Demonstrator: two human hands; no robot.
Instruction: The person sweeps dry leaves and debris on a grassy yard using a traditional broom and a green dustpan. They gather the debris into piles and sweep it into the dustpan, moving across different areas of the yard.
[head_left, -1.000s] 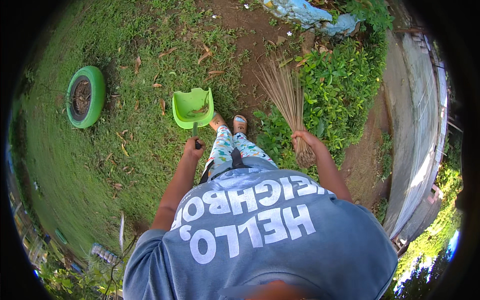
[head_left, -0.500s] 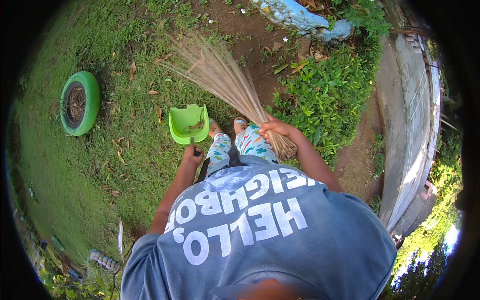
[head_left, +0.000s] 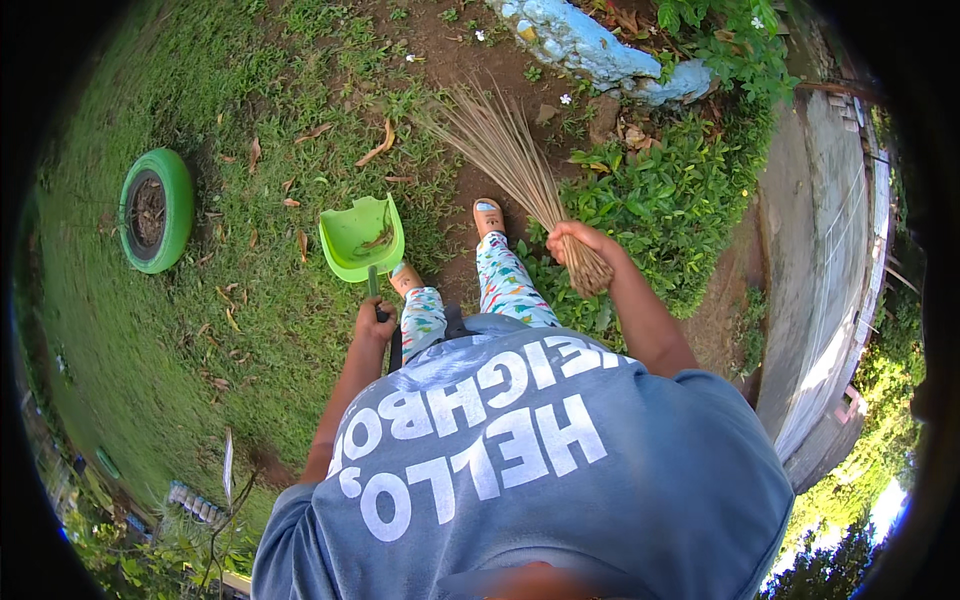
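My left hand [head_left: 375,317] is wrapped round the dark handle of a light green dustpan [head_left: 347,243]. Some dry brown leaves lie inside the pan, toward its right side. In my right hand [head_left: 582,243] is a stick broom [head_left: 517,165], gripped near its bundled butt end. Its thin bristles fan out away from me, up and to the left over bare soil and grass. Just beyond the dustpan a curled brown leaf [head_left: 377,143] lies on the grass.
A green-painted tire [head_left: 178,212] stands at the left on grass with scattered dry leaves. Low leafy shrubs [head_left: 660,205] grow on the right, beside a blue-painted stone edging [head_left: 590,45]. A concrete path [head_left: 825,240] runs farther right.
The broom has swung right with my right hand, its bristles now farther from the dustpan. My left hand and the dustpan have shifted slightly left. My right foot has stepped forward.
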